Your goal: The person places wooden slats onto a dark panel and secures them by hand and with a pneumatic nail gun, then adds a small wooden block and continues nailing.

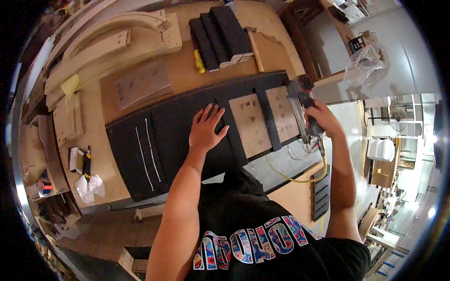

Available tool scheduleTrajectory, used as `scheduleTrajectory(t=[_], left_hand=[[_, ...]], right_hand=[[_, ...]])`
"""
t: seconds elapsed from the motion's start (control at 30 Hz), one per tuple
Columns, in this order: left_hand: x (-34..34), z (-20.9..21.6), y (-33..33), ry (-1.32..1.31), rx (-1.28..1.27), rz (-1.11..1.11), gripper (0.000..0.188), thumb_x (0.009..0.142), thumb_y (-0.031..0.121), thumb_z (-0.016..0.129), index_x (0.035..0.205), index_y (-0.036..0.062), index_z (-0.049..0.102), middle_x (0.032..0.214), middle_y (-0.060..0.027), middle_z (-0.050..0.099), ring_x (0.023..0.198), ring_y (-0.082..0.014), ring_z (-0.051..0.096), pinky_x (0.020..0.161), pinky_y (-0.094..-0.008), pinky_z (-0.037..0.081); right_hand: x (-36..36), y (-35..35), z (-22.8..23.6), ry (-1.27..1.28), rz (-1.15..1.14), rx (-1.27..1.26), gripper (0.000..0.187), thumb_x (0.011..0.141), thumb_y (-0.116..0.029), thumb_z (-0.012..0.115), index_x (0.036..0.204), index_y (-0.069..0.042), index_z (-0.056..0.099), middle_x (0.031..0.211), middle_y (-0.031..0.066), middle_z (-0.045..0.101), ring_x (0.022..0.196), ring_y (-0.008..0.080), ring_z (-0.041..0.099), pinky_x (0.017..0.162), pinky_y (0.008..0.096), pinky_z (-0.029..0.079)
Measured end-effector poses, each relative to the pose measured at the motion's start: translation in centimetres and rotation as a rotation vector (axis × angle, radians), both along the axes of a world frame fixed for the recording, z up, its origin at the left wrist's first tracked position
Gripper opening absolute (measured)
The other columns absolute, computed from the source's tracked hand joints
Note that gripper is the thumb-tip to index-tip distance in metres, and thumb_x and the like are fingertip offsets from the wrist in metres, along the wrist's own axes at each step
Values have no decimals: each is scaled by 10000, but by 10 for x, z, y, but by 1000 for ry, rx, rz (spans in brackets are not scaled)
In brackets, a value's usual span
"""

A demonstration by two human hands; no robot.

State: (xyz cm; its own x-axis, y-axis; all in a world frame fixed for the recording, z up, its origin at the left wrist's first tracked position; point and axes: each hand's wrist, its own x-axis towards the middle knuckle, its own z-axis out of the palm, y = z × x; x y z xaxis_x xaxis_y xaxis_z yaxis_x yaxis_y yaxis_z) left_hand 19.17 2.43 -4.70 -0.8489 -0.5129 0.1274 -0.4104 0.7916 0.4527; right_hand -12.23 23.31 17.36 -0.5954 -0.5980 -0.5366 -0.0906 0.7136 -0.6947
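Observation:
A long black panel (178, 111) lies across the workbench in front of me. My left hand (206, 126) rests on it with fingers spread, next to a raised black strip (232, 133). My right hand (323, 117) grips the handle of a nail gun (300, 89) at the panel's right end. A yellow air hose (300, 180) hangs from the gun. Between the black strips lie two light brown boards (248, 124) with handwritten marks. On the panel's left part run two white lines (149, 150) that look like glue.
Behind the panel are stacked black boards (220, 37), a hammer (255, 51) and a yellow-handled tool (199, 62). Curved wooden pieces (117, 23) pile up at the far left. A utility knife (87, 164) and crumpled white paper (91, 189) lie left. A plastic bag (368, 63) sits right.

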Motion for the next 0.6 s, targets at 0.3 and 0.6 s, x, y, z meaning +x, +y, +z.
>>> scheduleTrajectory(t=[0.3,0.6], left_hand=[[12,11,6,-52,-16,112,687,1005,495,621,1604,218,431,1628,-93,474,1526,-295,400,1255,-503,290],[53,24,112,-14,166,438,745,1015,366,633,1635,80,336,1628,-207,428,1539,-361,359,1271,-502,248]], right_hand=[[-148,-99,-113,530,404,220,810,984,-181,625,1678,-81,220,1283,262,683,1043,370,690,922,468,550],[-181,-176,-212,818,444,320,806,1018,-279,651,1697,-255,218,1347,260,657,1166,440,663,982,528,520]])
